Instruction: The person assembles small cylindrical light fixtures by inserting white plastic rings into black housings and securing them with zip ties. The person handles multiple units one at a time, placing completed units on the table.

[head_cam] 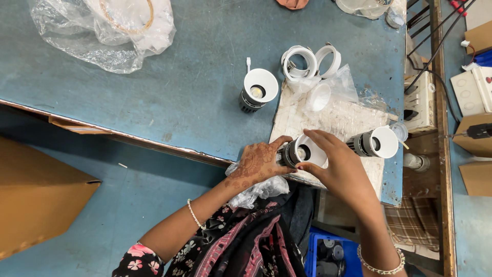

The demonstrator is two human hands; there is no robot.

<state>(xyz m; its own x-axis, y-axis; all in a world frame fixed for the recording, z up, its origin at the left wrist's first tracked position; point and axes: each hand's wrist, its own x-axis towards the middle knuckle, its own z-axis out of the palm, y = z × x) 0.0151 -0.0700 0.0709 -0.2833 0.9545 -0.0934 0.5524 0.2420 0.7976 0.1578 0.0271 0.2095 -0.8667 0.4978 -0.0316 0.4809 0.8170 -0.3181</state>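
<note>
Both my hands hold one small downlight (301, 152), a black ribbed body with a white cone-shaped front, lying on its side on a worn white board (338, 120) at the table's near edge. My left hand (259, 161) grips the black body from the left. My right hand (335, 161) curls over the white rim from the right. A second downlight (376, 142) lies on its side just to the right. A third downlight (258, 90) stands upright on the blue table (195, 77), beyond my left hand.
Two white rings (310, 60) and a clear bag with a white part (328, 92) lie behind the board. A large crumpled plastic bag (110, 28) sits far left. A socket box and cables (420, 97) stand at right. A blue bin of black parts (330, 254) sits below. A cardboard box (36, 195) stands on the floor.
</note>
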